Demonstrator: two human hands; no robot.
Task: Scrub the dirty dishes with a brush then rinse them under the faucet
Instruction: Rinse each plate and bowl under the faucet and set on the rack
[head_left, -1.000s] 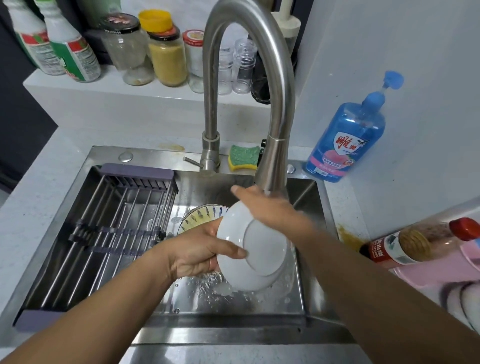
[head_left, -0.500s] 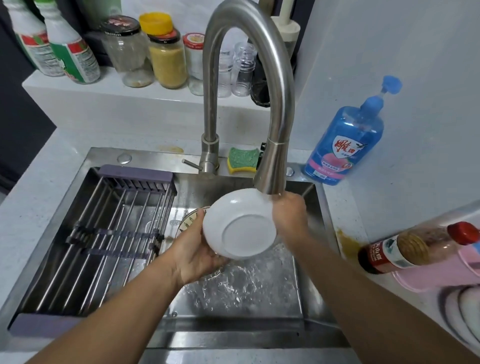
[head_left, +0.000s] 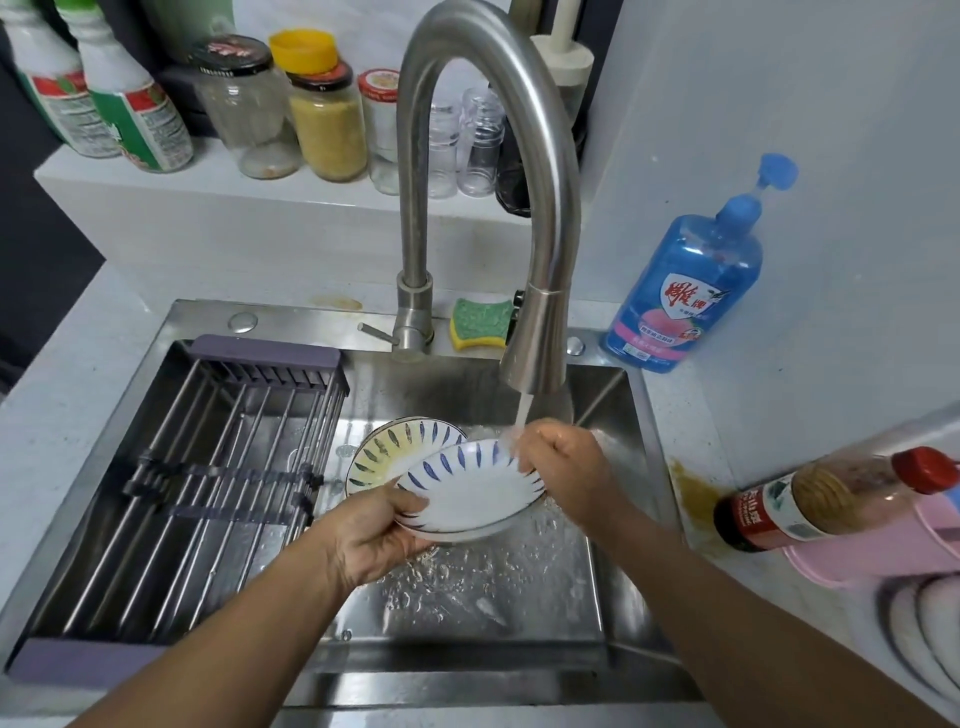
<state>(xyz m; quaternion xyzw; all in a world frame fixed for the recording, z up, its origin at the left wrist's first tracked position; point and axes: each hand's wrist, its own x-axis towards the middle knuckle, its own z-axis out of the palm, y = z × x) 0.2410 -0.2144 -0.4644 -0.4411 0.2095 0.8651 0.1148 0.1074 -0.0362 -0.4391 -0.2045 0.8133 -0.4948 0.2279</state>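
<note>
Now I hold the blue plate (head_left: 467, 499) under the faucet (head_left: 540, 332).
My left hand (head_left: 374, 535) pinches its near rim, thumb on top. A yellow plate (head_left: 384, 452) lies behind in the sink (head_left: 291, 317). My right hand (head_left: 566, 467) curls round the far rim, where water lands.

plate (head_left: 470, 493) got flipped, blue-striped inside faces up now, lower under the faucet (head_left: 535, 358), right hand (head_left: 563, 470) rubbing its far rim
</note>
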